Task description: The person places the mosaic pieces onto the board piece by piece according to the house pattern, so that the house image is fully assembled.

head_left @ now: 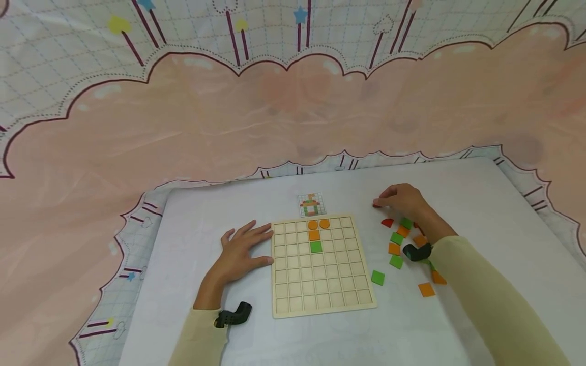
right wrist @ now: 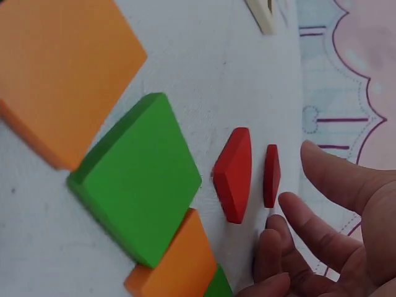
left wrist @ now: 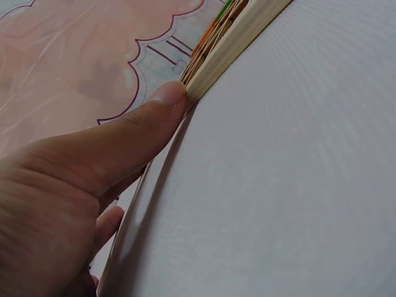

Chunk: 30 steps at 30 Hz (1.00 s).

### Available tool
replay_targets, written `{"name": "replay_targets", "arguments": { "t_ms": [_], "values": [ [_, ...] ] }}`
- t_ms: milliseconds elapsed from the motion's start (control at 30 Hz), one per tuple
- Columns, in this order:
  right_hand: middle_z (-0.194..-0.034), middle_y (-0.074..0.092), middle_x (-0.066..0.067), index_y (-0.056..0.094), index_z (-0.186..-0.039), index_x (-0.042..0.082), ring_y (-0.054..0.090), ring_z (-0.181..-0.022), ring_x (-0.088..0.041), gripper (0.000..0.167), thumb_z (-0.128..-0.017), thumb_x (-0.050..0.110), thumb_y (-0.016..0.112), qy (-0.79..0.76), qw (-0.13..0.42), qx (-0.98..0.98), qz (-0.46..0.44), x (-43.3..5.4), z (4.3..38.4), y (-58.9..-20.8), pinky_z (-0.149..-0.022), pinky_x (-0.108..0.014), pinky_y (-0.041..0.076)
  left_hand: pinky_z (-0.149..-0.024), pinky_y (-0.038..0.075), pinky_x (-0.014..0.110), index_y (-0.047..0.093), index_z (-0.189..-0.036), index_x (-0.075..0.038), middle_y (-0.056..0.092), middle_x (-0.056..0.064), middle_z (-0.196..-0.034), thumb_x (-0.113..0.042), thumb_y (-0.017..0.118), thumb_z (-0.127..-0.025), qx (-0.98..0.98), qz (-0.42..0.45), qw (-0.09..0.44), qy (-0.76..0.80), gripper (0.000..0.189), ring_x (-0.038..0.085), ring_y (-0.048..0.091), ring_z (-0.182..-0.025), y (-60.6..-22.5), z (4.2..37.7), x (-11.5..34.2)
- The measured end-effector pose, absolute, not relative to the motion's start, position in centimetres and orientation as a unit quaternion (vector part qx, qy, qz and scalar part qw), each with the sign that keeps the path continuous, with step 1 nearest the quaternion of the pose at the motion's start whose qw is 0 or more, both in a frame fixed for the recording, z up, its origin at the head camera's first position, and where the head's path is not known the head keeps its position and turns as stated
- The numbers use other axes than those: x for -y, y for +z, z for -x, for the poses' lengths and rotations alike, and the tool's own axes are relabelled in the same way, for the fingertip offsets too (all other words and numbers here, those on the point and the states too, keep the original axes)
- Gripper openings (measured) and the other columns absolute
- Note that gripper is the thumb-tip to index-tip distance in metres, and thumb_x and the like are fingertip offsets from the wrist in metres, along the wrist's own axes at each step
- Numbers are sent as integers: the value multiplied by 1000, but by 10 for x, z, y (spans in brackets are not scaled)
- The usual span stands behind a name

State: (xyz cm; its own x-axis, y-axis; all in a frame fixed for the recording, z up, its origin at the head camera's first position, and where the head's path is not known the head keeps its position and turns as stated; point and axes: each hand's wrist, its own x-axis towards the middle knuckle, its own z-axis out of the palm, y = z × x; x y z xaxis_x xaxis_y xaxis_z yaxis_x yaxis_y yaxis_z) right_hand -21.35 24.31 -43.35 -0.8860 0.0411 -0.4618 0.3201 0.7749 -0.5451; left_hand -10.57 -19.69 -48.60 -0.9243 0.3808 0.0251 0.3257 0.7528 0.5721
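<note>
A square wooden grid board (head_left: 293, 295) lies on the white table. Set in its upper cells are two orange round pieces (head_left: 313, 224), an orange square (head_left: 314, 235) and a green square (head_left: 316, 247). Along the board's left edge, my left hand (head_left: 240, 254) rests with spread fingers; its thumb (left wrist: 167, 96) touches the side of the board. Over on the right, my right hand (head_left: 405, 198) reaches to a small red piece (right wrist: 271, 176), fingertips right beside it and thumb apart from the index finger. Another red piece (right wrist: 234, 176) lies close by.
Loose green and orange squares (head_left: 397, 238) are scattered right of the board, some partly hidden under the right forearm. One green square (head_left: 377, 277) lies near the board's right edge. A small pattern card (head_left: 311, 204) sits just above the board.
</note>
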Motion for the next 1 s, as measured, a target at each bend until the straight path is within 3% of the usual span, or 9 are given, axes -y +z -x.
{"name": "replay_targets", "arguments": {
  "t_ms": [433, 733, 1000],
  "values": [
    [-116, 63, -17, 69, -110, 7, 51, -104, -34, 41, -90, 42, 77, -292, 182, -934, -99, -241, 216, -449, -80, -38, 49, -117, 2, 68, 58, -147, -21, 46, -6, -160, -43, 83, -82, -934, -193, 43, 297, 72, 30, 24, -157, -485, 105, 197],
    [-111, 62, -19, 66, -108, 5, 52, -99, -33, 37, -91, 36, 77, -288, 171, -938, -95, -234, 213, -446, -75, -35, 50, -117, 2, 68, 58, -147, -21, 46, -6, -160, -43, 83, -82, -936, -191, 44, 292, 73, 29, 24, -157, -487, 105, 197],
    [-110, 64, -16, 65, -107, 10, 55, -90, -29, 30, -92, 33, 77, -311, 142, -937, -70, -234, 208, -446, -67, -30, 49, -116, 2, 69, 57, -147, -21, 46, -5, -160, -43, 82, -83, -936, -191, 42, 294, 72, 30, 24, -157, -488, 106, 197]
  ]
}}
